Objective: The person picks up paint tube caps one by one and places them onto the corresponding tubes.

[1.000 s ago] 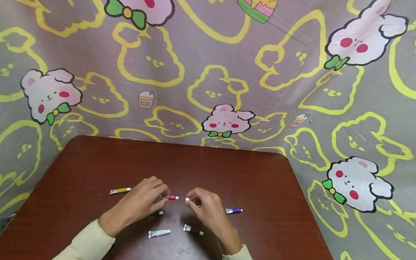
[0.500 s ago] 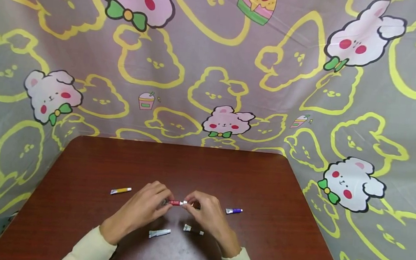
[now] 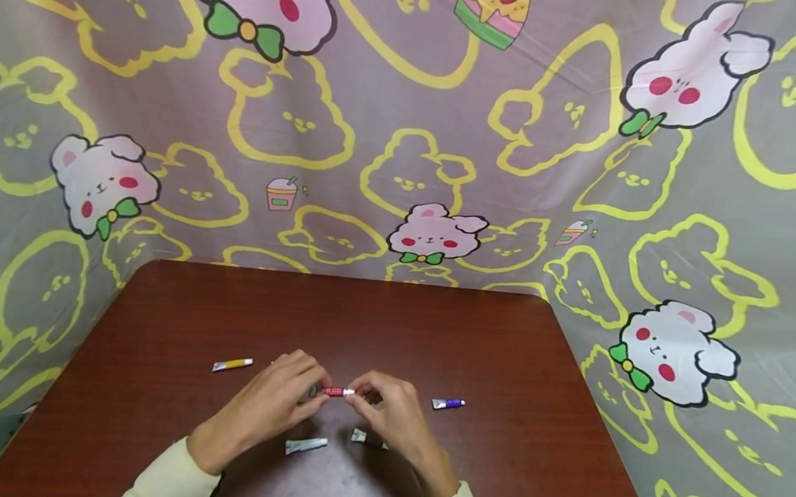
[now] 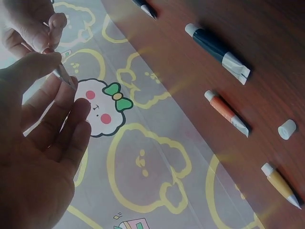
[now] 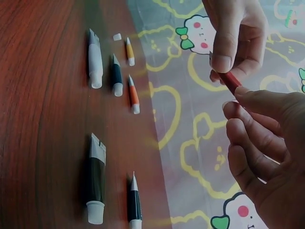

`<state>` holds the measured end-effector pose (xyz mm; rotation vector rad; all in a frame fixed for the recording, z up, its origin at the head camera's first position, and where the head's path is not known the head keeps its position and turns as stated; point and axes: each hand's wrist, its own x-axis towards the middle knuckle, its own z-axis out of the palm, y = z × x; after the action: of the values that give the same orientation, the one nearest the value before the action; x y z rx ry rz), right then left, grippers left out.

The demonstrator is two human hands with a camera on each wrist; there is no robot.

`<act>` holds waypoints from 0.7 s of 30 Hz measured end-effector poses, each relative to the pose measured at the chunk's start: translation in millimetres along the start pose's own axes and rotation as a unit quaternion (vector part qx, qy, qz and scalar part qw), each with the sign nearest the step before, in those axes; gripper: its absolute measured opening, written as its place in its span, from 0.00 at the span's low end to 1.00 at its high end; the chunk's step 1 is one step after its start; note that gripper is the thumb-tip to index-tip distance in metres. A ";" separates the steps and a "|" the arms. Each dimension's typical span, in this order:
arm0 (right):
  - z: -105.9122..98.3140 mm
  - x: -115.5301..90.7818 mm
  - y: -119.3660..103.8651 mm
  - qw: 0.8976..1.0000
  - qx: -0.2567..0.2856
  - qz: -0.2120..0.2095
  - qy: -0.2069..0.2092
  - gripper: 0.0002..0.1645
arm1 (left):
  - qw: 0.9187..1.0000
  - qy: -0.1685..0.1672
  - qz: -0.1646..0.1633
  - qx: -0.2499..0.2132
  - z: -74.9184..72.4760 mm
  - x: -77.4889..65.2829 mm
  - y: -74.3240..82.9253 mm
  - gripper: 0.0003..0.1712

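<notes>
A small red paint tube (image 3: 336,391) is held between my two hands above the table. My left hand (image 3: 274,399) pinches its silver crimped end between thumb and fingers. At the other end, my right hand (image 3: 394,410) pinches the white cap (image 3: 351,392), which lines up with the tube's neck. In the right wrist view the red tube (image 5: 232,83) runs slantwise from one hand's fingertips to the other's. Fingers hide much of the tube in the left wrist view. A white tube (image 3: 306,446) and a black tube (image 3: 369,438) lie on the table below the hands.
A yellow tube (image 3: 233,364) lies left of the hands, a purple tube (image 3: 448,404) to the right. An orange tube (image 4: 224,110), a dark blue tube (image 4: 212,45) and a loose white cap (image 4: 287,129) lie near the left hand. Patterned cloth (image 3: 405,162) surrounds the brown table (image 3: 349,315).
The white cap in my right hand was apart from the red tube a second ago; now it meets the neck. Tube and left hand have shifted slightly right.
</notes>
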<state>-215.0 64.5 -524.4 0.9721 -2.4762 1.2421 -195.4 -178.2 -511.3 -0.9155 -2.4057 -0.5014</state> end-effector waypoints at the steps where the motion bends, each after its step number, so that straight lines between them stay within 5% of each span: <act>1: 0.0 -0.1 0.0 1.000 0.001 -0.001 0.001 0.06 | 1.000 0.000 0.001 0.000 -0.2 0.0 0.2 0.15; 11: -0.9 -1.7 2.4 1.000 -0.015 -0.008 -0.014 0.04 | 1.000 0.010 0.028 0.008 -1.0 1.6 3.1 0.16; 21: -0.3 -1.8 3.8 1.000 -0.009 0.019 -0.009 0.22 | 0.999 0.032 0.043 0.006 1.7 6.4 7.0 0.16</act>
<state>-216.0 67.2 -527.5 0.9395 -2.5257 1.2252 -195.2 -169.2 -507.8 -0.9783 -2.2980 -0.4777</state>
